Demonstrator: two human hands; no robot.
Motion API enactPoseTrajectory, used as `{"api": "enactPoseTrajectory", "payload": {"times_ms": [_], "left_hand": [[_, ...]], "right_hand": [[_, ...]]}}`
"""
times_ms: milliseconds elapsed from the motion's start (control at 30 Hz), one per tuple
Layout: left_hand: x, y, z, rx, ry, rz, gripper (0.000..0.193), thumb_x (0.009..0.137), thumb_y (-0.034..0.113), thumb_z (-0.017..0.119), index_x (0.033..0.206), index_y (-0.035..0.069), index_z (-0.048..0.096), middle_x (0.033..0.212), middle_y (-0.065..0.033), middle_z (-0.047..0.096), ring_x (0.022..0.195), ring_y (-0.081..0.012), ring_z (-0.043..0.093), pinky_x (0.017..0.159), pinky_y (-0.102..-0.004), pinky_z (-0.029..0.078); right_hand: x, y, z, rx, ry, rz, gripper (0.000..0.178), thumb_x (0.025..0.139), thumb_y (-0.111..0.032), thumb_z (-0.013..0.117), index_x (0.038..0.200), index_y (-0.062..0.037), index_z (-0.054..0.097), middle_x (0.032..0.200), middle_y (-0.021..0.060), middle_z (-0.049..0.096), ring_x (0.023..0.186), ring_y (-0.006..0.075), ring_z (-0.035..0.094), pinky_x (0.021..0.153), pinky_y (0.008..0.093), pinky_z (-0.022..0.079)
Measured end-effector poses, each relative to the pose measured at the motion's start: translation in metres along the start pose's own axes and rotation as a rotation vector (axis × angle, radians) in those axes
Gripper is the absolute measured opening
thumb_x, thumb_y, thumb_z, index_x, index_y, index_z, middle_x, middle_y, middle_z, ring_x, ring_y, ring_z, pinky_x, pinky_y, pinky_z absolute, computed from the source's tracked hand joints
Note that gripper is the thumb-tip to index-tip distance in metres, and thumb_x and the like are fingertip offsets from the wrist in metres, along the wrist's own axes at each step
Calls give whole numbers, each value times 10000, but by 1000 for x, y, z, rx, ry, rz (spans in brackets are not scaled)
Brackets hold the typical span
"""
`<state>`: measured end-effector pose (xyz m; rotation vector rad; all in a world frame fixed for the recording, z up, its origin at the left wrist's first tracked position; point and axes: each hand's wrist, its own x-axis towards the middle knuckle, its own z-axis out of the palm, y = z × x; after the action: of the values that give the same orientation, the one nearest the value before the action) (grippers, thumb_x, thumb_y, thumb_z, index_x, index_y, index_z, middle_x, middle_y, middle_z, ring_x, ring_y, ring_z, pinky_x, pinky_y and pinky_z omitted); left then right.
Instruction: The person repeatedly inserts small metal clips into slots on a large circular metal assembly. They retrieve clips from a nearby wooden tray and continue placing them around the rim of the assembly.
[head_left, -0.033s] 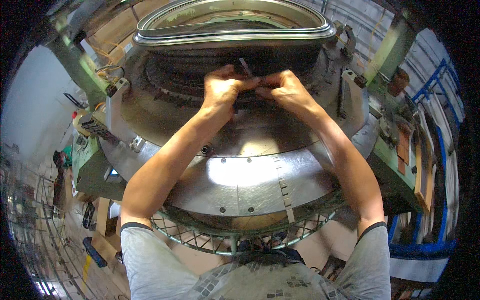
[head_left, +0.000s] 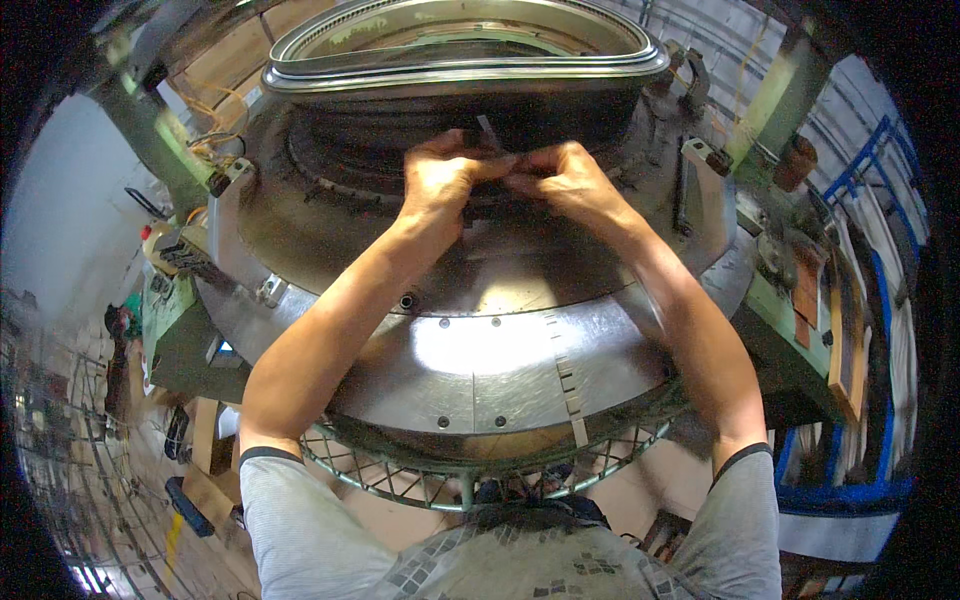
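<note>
hands meeting at centre of a large round machine, over the dark ribbed band (head_left: 360,150) below the oval metal ring (head_left: 465,60). left hand (head_left: 440,180) and right hand (head_left: 565,180) almost touching, fingertips turned toward each other. fingers (head_left: 480,165) of left hand curled tight in a pinch; fingers (head_left: 530,170) of right hand likewise curled and closed. held between them: a thin light strip (head_left: 487,130), sticking up and slightly tilted just above the knuckles, long axis near upright, running away from the body toward the ring. lower end hidden by the fingers; which hand carries the grip cannot be told. both hands about equally near the strip, directly above their meeting point. forearms reaching across the polished metal flange (head_left: 500,350), well clear of the wire mesh guard (head_left: 400,480) at the near edge.
</note>
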<state>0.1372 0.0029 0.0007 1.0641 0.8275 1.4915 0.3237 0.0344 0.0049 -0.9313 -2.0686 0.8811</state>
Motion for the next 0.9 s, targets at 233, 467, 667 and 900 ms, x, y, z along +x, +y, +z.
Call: {"api": "enactPoseTrajectory", "payload": {"times_ms": [233,467,667,900], "left_hand": [[16,-16,-8,-60,-31,-100,276,724,-95,733,981,2,700,920,-111,728,876,-208,684,841,-344,538],[-2,-23,-5,765,6,396,337,742,-88,660,1074,-40,696,1042,-163,743,926,-271,695,904,-345,523],[-16,-34,8,1392,7,919,502,640,-62,662,1141,-31,651,1410,-260,526,1283,-463,464,1129,-508,355],[-14,-37,8,1442,-21,961,506,603,-43,707,1106,-39,649,1495,-275,416,1277,-486,432,1136,-520,352]], "right_hand": [[-8,21,14,615,-104,179,148,942,-174,700,945,-27,704,777,9,644,572,70,509,466,211,340],[-2,42,14,102,314,-40,187,852,-161,673,900,-3,761,740,116,733,590,170,587,612,326,501],[1,46,15,-93,362,-193,157,924,-123,702,968,20,751,775,45,739,677,66,559,605,277,470],[1,38,17,-55,349,-172,153,926,-125,698,957,14,755,666,23,661,636,54,506,561,271,439]]}}
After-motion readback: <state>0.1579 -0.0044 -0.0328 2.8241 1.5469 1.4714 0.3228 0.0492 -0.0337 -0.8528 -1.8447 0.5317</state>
